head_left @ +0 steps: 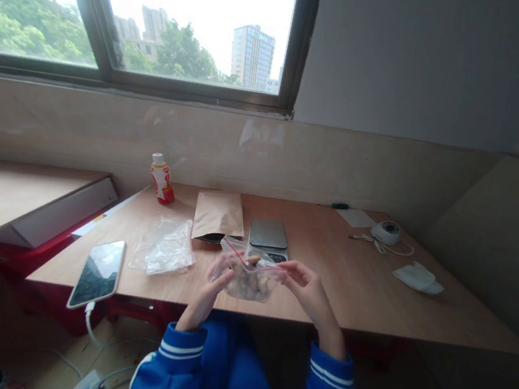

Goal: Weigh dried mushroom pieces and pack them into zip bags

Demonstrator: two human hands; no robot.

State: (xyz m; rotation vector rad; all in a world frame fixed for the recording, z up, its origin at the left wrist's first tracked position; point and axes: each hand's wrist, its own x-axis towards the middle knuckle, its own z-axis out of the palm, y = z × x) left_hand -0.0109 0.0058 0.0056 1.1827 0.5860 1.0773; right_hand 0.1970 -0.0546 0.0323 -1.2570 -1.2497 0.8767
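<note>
Between my two hands is a clear zip bag point(250, 286) with a red seal line, holding several brownish lumps that look like nuts. My left hand point(210, 290) is closed on the bag's left side, its fingers partly behind the plastic. At the right end of the seal, my right hand point(307, 288) pinches the bag's edge. One brown piece point(253, 260) shows near the bag's mouth. Just behind the bag lies a kitchen scale point(268, 234) with a bare metal plate; the bag and hand partly cover its display.
Left of the scale lies a brown paper pouch point(220, 215), its mouth toward me. Clear plastic bags point(167, 249), a red-and-white bottle point(162, 179) and a phone on a cable point(98, 273) are further left. A white camera point(385, 233) and folded white item point(418, 278) are at right.
</note>
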